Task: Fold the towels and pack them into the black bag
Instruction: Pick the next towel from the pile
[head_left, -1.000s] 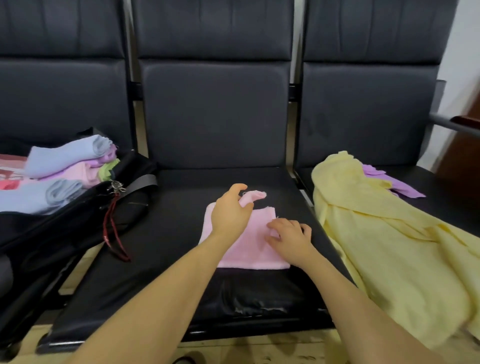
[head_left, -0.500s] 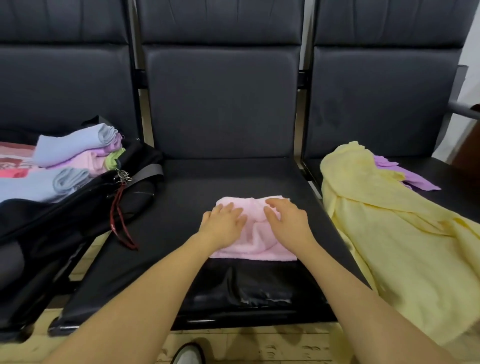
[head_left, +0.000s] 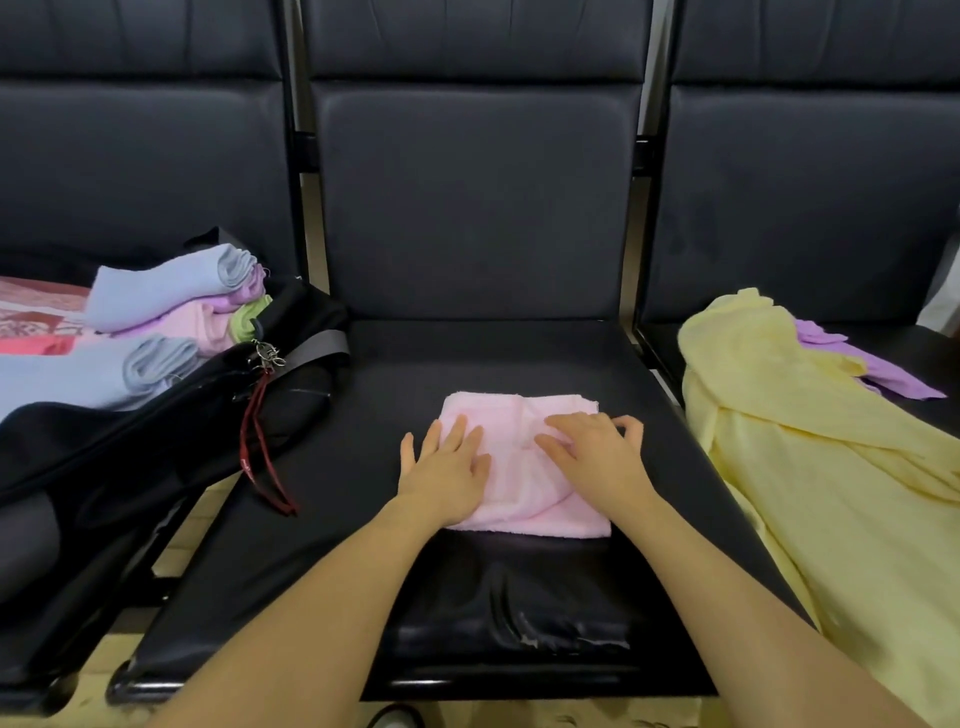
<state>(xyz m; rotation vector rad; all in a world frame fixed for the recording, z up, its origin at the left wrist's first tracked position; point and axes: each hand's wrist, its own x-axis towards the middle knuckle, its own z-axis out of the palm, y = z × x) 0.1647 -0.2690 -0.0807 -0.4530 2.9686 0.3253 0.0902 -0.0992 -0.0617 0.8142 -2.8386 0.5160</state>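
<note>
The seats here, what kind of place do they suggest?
Probably a waiting area: linked black padded seats in a row on a metal frame, with a tiled floor beneath. That is a guess.

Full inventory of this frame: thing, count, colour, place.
pink towel: 1, pink, folded on middle seat, under both hands
black bag: 1, black, open on left seat
folded towels: several, blue, pink, purple, green, stacked in the bag
red strap: 1, red, hanging off the bag
yellow towel: 1, pale yellow, unfolded on right seat
purple towel: 1, purple, behind the yellow one
seats: 3, black, in a row
left hand: flat on pink towel
right hand: flat on pink towel
</note>
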